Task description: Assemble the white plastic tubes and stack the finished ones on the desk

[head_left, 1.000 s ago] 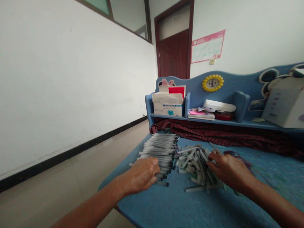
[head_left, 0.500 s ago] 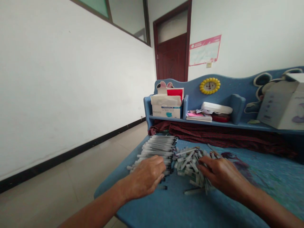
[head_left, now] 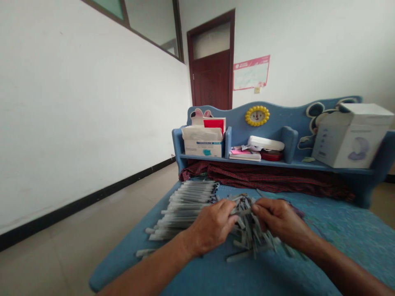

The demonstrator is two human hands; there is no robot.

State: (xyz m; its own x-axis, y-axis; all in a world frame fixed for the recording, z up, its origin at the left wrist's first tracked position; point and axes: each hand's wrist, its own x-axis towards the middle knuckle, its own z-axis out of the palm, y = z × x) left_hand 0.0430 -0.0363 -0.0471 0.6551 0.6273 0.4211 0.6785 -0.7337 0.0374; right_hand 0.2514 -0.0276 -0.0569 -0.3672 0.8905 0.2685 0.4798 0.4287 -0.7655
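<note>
My left hand (head_left: pixel 213 225) is closed over the near side of the pile, its thumb and fingers pinching one end of a translucent pen (head_left: pixel 243 212). The other end of that pen is between the thumb and fingers of my right hand (head_left: pixel 279 217), so it spans the gap between both hands. Below it lies a jumbled heap of similar pens (head_left: pixel 247 238), pointing in many directions. Left of my left hand, a row of pens (head_left: pixel 185 205) lies side by side with dark ends toward the right. My left forearm hides part of the row's near end.
All of this lies on a blue table (head_left: pixel 216 275). A dark red checked cloth (head_left: pixel 262 181) is bunched along its back. On the blue shelf stand a mask box (head_left: pixel 203 149), papers (head_left: pixel 245 154), a yellow flower clock (head_left: pixel 257 116) and a large white box (head_left: pixel 354 135).
My left hand has moved right from the row to the heap. Both hands now meet at one pen raised above the heap. The view has turned slightly right.
</note>
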